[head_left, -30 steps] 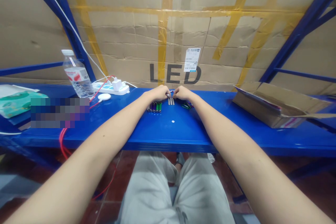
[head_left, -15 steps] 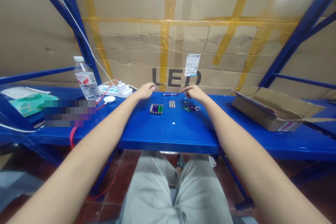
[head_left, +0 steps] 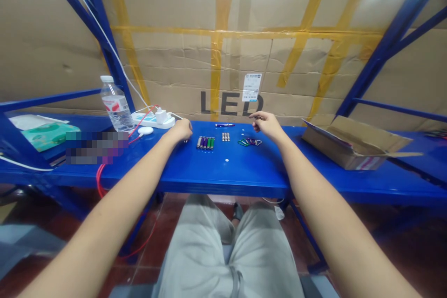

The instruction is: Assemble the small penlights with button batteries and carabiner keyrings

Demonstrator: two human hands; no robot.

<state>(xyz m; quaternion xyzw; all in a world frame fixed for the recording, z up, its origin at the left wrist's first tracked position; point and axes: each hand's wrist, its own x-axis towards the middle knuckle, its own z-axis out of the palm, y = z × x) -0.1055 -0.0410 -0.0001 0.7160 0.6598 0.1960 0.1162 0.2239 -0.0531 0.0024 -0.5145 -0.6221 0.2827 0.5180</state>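
Note:
My left hand [head_left: 181, 130] rests curled on the blue shelf top [head_left: 209, 172], just left of a row of small coloured cylinders [head_left: 205, 143]. My right hand [head_left: 263, 123] hovers with its fingers pinched together above a few coloured carabiner clips [head_left: 249, 142]. Whether either hand holds anything is too small to make out. Between the hands lie a thin purple cylinder [head_left: 225, 125] and a cluster of small silver button cells [head_left: 226, 137]. A tiny white dot [head_left: 226, 160] sits nearer to me.
A water bottle [head_left: 113, 109], a white power strip with charger [head_left: 153, 118] and red cable [head_left: 99, 177] stand at the left. An open cardboard box [head_left: 352, 142] lies at the right. Taped cardboard marked LED [head_left: 226, 102] walls the back. Blue frame posts [head_left: 104, 42] rise on both sides.
My hands were together over the button cells; they have moved apart, leaving the purple cylinder lying on the shelf. The left has gone left and down, the right has gone right.

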